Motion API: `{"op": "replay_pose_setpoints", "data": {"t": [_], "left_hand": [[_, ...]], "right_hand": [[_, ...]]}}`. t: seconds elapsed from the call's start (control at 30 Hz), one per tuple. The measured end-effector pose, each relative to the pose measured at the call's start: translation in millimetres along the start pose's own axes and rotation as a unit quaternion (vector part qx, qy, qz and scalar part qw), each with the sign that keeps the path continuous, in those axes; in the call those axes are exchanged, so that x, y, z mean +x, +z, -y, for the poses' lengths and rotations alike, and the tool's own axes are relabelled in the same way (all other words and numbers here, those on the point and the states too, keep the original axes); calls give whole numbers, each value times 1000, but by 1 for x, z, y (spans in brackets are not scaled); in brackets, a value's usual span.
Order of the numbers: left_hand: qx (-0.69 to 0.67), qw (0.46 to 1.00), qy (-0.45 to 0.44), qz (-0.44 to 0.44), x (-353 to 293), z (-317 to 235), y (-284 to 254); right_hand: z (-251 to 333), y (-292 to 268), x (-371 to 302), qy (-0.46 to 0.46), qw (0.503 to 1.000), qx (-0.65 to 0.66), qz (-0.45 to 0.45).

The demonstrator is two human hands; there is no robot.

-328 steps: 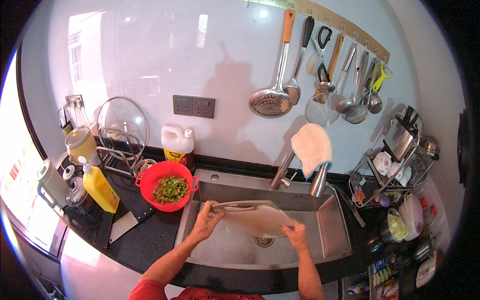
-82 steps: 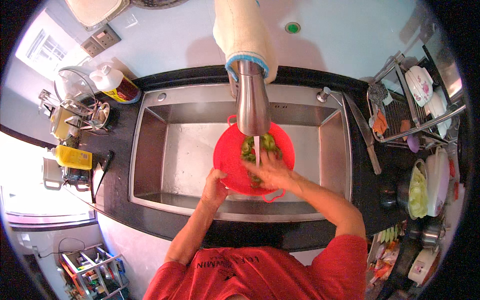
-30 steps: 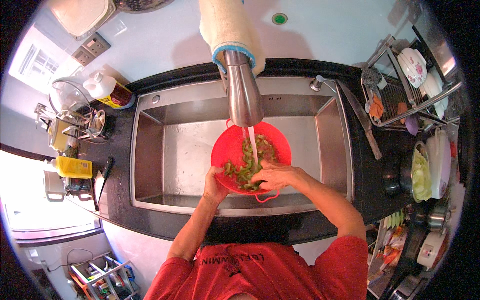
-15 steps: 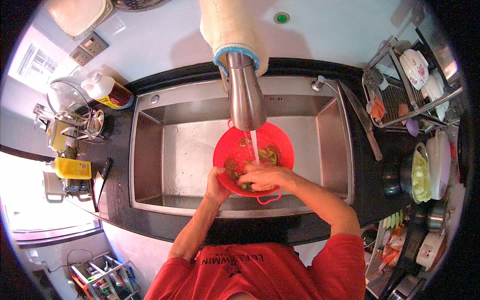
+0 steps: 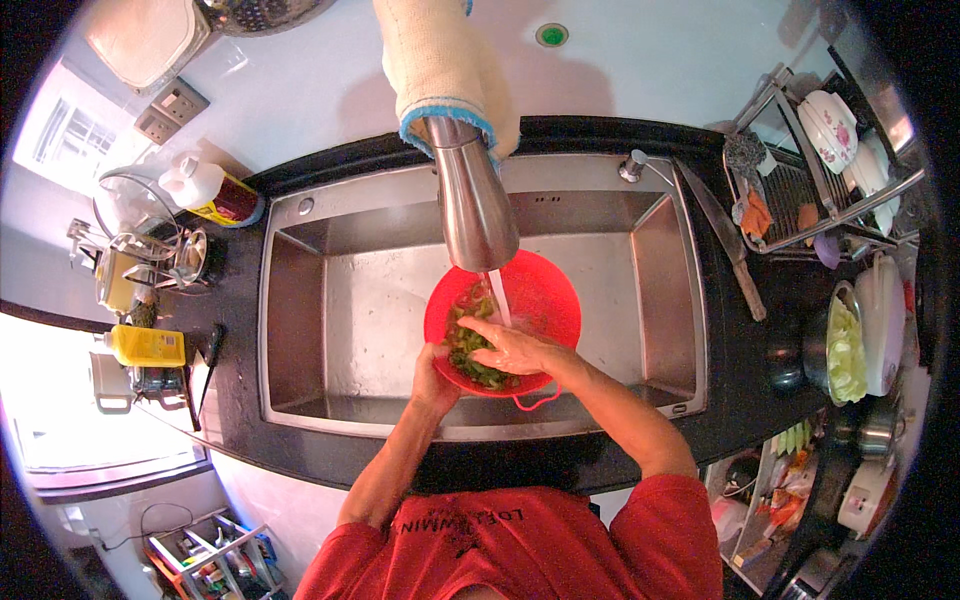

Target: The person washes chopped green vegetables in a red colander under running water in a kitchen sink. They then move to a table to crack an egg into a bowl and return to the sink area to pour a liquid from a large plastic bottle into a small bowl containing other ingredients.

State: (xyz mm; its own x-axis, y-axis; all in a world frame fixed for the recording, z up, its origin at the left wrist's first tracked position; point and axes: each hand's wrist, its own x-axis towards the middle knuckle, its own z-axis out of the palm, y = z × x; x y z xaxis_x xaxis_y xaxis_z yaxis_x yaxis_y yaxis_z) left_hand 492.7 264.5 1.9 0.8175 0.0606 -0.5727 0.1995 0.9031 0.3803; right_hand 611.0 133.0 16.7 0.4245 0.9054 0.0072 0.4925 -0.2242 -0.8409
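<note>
A red colander [image 5: 545,290] is held over the sink [image 5: 370,330], under the running faucet [image 5: 478,215]. Chopped green vegetable pieces [image 5: 470,350] lie along its left and lower side. My left hand [image 5: 433,375] grips the colander's lower left rim, its fingers partly hidden beneath. Inside, my right hand [image 5: 505,347] rests over the green pieces, fingers stretched out and apart. Water [image 5: 500,297] streams from the spout down beside the right hand. A loop handle of the colander sticks out below the right wrist.
To the sink's right lie a long knife [image 5: 725,240], a dish rack [image 5: 800,200] and a bowl of pale green leaves [image 5: 845,345]. On the left counter stand a yellow bottle [image 5: 148,346], a white-capped jug [image 5: 212,190] and a small rack. A cream cloth [image 5: 440,60] wraps the faucet's upper part.
The green pieces have gathered toward the colander's left side. My right hand has shifted slightly up, its fingers now spread. The left hand keeps its grip on the rim.
</note>
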Motion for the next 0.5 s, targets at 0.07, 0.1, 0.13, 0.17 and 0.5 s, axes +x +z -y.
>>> {"op": "replay_pose_setpoints", "data": {"t": [0.07, 0.1, 0.13, 0.17, 0.5], "left_hand": [[-5, 1000, 8, -1, -8, -5, 5], [1, 1000, 13, 3, -10, -8, 6], [7, 1000, 18, 6, -12, -10, 6], [12, 1000, 22, 12, -11, -11, 5], [-19, 999, 34, 32, -24, -5, 12]], "right_hand": [[18, -28, -12, 9, 997, -69, 19], [18, -39, -21, 17, 993, -109, 30], [19, -48, -28, 25, 988, -148, 41], [24, -60, -31, 42, 988, -138, 48], [-12, -132, 75, 35, 940, -77, -331]]}}
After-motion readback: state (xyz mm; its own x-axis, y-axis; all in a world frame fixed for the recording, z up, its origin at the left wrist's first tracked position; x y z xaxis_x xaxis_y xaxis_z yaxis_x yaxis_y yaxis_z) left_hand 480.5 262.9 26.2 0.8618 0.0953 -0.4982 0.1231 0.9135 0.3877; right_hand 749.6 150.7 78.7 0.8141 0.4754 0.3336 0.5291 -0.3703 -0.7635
